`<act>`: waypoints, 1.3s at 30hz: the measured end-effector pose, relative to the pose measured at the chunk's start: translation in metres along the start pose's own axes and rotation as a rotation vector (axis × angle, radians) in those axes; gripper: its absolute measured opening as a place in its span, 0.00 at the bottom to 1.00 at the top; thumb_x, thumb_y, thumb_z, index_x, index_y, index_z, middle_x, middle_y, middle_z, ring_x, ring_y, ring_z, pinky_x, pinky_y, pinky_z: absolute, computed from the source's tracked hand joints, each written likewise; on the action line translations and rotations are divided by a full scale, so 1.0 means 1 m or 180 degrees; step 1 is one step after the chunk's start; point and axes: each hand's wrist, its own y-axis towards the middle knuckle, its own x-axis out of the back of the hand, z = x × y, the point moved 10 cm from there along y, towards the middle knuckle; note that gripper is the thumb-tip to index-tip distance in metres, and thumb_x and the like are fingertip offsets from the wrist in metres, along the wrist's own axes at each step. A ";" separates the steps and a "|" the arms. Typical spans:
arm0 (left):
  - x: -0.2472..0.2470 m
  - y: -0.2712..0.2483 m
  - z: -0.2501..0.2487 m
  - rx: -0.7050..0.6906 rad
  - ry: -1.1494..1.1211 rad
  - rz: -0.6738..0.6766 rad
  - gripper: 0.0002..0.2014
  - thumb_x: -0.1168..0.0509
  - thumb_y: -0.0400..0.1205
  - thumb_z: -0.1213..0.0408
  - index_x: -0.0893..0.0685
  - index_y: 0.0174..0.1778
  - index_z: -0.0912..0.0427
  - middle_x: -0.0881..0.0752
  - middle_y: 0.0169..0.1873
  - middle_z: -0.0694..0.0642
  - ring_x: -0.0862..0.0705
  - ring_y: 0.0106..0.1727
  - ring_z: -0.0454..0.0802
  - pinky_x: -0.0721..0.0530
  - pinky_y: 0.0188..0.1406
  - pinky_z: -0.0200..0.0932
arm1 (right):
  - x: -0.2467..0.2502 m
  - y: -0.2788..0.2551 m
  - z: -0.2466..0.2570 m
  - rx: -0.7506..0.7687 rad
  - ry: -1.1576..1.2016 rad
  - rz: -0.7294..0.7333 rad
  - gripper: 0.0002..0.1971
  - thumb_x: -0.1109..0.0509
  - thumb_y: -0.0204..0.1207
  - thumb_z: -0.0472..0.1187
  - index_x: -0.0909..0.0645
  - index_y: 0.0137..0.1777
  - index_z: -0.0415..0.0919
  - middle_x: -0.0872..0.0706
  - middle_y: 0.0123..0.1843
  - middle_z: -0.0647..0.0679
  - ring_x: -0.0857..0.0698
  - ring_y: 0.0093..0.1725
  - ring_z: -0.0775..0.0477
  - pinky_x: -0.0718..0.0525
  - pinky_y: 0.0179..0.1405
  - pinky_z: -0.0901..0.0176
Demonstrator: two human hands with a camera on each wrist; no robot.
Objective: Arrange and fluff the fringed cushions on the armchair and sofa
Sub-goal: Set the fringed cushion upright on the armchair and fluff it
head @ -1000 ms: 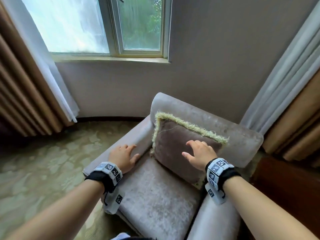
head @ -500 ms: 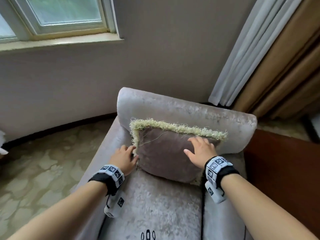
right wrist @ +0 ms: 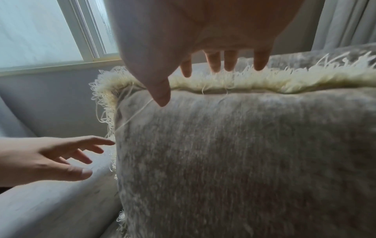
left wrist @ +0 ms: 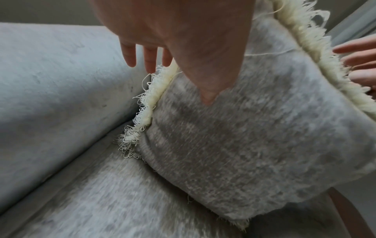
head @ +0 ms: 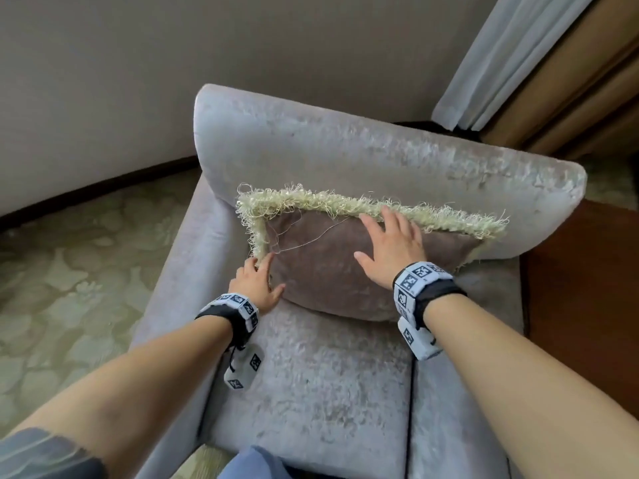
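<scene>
While the fringed cushion (head: 332, 271) leans against the armchair (head: 345, 150) backrest, my left hand (head: 256, 285) sits at its left fringe edge, fingers spread and loose, thumb on the front. My right hand (head: 390, 247) lies flat with spread fingers reaching its top fringe (head: 449, 217); bare seat lies in front.

You can see a plain grey wall (head: 242, 63) across the top of the frame. White and tan curtains (head: 553, 63) hang at the upper right. A green patterned carpet (head: 69, 271) fills the left side. A window (right wrist: 40, 32) shows at the upper left of the right wrist view.
</scene>
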 end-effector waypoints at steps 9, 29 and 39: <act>-0.036 0.062 0.012 -0.0145 -0.1335 -0.0082 0.69 0.29 0.54 0.21 0.53 0.86 0.49 0.49 0.83 0.64 0.45 0.84 0.63 0.39 0.82 0.58 | -0.060 0.042 -0.027 0.0248 -0.0562 -0.0066 0.47 0.41 0.66 0.80 0.51 0.82 0.61 0.41 0.81 0.35 0.43 0.81 0.30 0.60 0.80 0.26; 0.073 0.000 -0.098 -0.1319 -0.1020 -0.0752 0.45 0.17 0.66 0.51 0.36 0.74 0.53 0.13 0.48 0.58 0.13 0.48 0.63 0.19 0.49 0.47 | -0.008 -0.039 -0.109 -0.0353 0.0402 -0.0858 0.34 0.23 0.65 0.64 0.35 0.62 0.49 0.27 0.45 0.39 0.23 0.47 0.35 0.24 0.50 0.41; 0.104 0.048 -0.117 -0.1524 -0.0215 -0.0583 0.48 0.19 0.67 0.47 0.40 0.79 0.45 0.18 0.66 0.55 0.17 0.63 0.59 0.19 0.59 0.51 | -0.051 -0.008 -0.124 -0.0792 0.0896 -0.0503 0.40 0.29 0.67 0.69 0.35 0.71 0.47 0.26 0.59 0.37 0.26 0.59 0.33 0.25 0.58 0.41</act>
